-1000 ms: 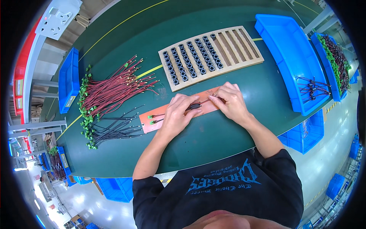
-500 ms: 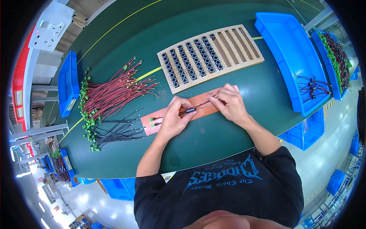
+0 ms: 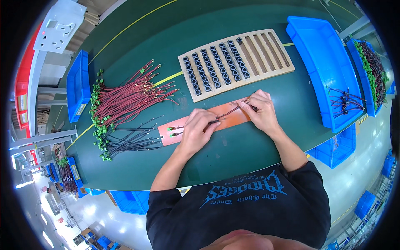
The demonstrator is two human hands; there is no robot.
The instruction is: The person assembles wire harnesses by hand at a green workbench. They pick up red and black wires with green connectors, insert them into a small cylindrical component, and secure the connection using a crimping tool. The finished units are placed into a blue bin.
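On a copper-coloured board [image 3: 170, 141] in front of me lie red and black wires with green connectors [image 3: 173, 134] at the board's left end. My left hand [image 3: 197, 130] is closed over these wires, its thumb and fingers pinching them mid-board. From there a dark red wire [image 3: 230, 111] runs up and right to my right hand [image 3: 261, 111], which grips its far end between thumb and fingers. Something dark shows under the right fingers, too small to name. Beyond the board, a wooden rack [image 3: 266, 75] holds rows of black ring-shaped cores [image 3: 214, 66].
Left of the board lie a heap of red wires [image 3: 125, 102] and black wires [image 3: 133, 139] with green connectors. A blue bin [image 3: 323, 62] at right holds several wire assemblies [image 3: 346, 102]; another blue bin [image 3: 366, 79] beyond it is full of wires. A small blue bin [image 3: 79, 89] stands far left.
The black cylinder that showed beside my left fingertips is no longer plainly seen there. My left hand has turned further over the wires. The whole view has shifted slightly.
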